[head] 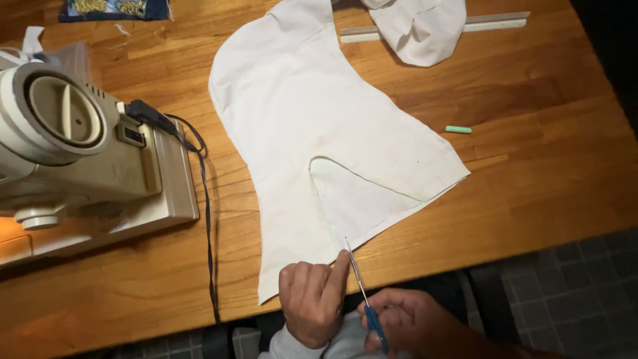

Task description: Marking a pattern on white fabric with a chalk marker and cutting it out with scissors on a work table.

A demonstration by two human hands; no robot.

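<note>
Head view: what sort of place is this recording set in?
Probably a home sewing corner. A sewing machine sits on a wooden table, cut white fabric lies spread out, and the right hand holds scissors at its edge beside the left hand.
</note>
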